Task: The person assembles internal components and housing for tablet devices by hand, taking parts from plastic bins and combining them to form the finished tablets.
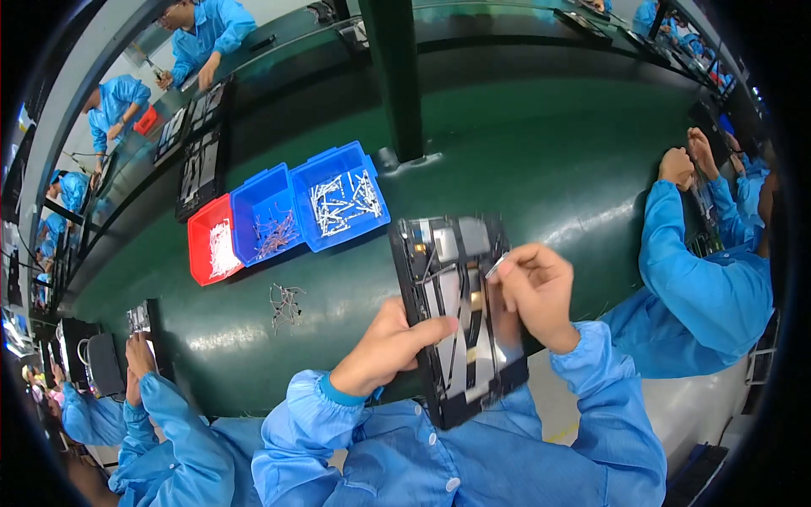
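Note:
My left hand (384, 345) grips the left edge of an opened tablet-like device (483, 359), its thumb lying across the inner side. The device is tilted in front of my body near the bench edge, showing a black frame, grey panels and dark cables. Over its upper right part, my right hand (541, 291) pinches a small whitish strip (497, 266) between thumb and fingers. Whether the strip touches the device, I cannot tell. To the left stand a blue bin (378, 173) of white strips, a blue bin (245, 201) of thin reddish wires and a red bin (198, 247) of white pieces.
A small tangle of wires (285, 306) lies on the green bench (338, 283). A dark green post (395, 93) rises behind the bins. More opened devices (201, 169) lie at the back left. Co-workers in blue sit close on both sides, one sleeve (705, 270) at the right.

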`<state>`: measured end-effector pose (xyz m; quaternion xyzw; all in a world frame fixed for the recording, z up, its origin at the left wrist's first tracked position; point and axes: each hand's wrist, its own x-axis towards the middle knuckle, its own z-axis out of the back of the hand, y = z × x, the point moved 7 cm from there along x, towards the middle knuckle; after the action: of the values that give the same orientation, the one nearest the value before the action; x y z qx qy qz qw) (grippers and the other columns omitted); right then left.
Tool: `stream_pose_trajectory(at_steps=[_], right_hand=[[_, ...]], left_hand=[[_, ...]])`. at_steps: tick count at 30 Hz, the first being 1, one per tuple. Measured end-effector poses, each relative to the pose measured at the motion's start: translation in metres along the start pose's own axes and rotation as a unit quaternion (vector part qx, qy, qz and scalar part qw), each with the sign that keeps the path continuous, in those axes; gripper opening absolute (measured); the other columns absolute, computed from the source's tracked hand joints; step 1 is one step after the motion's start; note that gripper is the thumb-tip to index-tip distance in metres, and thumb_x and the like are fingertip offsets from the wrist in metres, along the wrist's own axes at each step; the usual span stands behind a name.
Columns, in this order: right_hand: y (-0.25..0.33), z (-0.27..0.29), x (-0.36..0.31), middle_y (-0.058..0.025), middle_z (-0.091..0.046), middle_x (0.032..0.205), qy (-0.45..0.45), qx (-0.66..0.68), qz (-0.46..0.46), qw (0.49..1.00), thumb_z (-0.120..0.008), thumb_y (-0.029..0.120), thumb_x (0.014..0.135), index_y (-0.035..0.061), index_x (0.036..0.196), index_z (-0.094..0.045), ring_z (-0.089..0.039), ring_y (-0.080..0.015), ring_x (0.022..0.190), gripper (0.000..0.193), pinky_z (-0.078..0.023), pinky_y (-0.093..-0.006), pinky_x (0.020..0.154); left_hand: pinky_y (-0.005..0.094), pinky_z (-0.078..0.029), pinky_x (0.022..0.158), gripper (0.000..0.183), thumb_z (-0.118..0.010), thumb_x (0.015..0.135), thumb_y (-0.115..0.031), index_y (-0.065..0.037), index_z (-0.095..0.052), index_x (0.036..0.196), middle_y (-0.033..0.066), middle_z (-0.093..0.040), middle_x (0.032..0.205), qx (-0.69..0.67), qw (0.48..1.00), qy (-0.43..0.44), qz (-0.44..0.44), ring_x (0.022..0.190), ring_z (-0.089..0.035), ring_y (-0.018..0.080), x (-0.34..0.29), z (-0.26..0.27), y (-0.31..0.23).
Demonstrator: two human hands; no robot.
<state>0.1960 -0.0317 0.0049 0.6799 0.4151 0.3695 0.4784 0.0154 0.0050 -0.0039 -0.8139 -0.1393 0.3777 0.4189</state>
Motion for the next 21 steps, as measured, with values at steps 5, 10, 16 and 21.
stream_pose_trajectory(at_steps=[5, 10, 16, 21], right_hand=[[0.088, -0.019, 0.026, -0.0069, -0.066, 0.08, 0.065, 0.019, 0.088, 0.994, -0.062, 0.005, 0.093, -0.0013, 0.091, -0.06, -0.051, -0.0046, 0.053, 0.007, -0.04, -0.0189, 0.049], [0.106, -0.067, 0.04, -0.0041, -0.062, 0.086, 0.206, 0.089, 0.053, 0.973, -0.06, 0.003, 0.093, -0.0007, 0.092, -0.059, -0.056, -0.0065, 0.072, 0.004, -0.046, -0.0221, 0.062], [0.101, -0.095, 0.033, -0.0041, -0.058, 0.092, 0.261, 0.107, 0.04, 0.959, -0.06, 0.0, 0.091, -0.0009, 0.09, -0.056, -0.056, -0.0067, 0.085, 0.005, -0.048, -0.0244, 0.076], [0.103, -0.097, 0.033, -0.0034, -0.056, 0.091, 0.256, 0.08, 0.064, 0.961, -0.06, -0.002, 0.091, -0.0015, 0.09, -0.056, -0.055, -0.0066, 0.084, 0.004, -0.047, -0.0241, 0.076]], left_hand=[[0.0274, -0.046, 0.055, 0.007, -0.071, 0.084, -0.005, 0.001, -0.067, 0.086, 0.0021, -0.066, 0.069, 0.204, 0.9, -0.111, -0.37, 0.062, -0.058, 0.008, -0.005, -0.009, -0.075], [0.0323, -0.052, 0.053, 0.023, -0.076, 0.072, -0.004, -0.002, -0.069, 0.094, 0.0092, -0.066, 0.079, 0.428, 0.601, -0.257, -0.625, 0.059, -0.065, 0.0234, -0.008, -0.012, -0.076], [0.0314, -0.054, 0.054, 0.032, -0.078, 0.068, -0.005, -0.002, -0.069, 0.1, 0.0115, -0.069, 0.09, 0.408, 0.608, -0.273, -0.625, 0.069, -0.069, 0.0252, 0.002, -0.004, -0.057], [0.0311, -0.054, 0.054, 0.034, -0.078, 0.069, -0.005, 0.0, -0.068, 0.102, 0.012, -0.069, 0.09, 0.408, 0.658, -0.263, -0.576, 0.069, -0.069, 0.0253, 0.008, 0.005, -0.05]])
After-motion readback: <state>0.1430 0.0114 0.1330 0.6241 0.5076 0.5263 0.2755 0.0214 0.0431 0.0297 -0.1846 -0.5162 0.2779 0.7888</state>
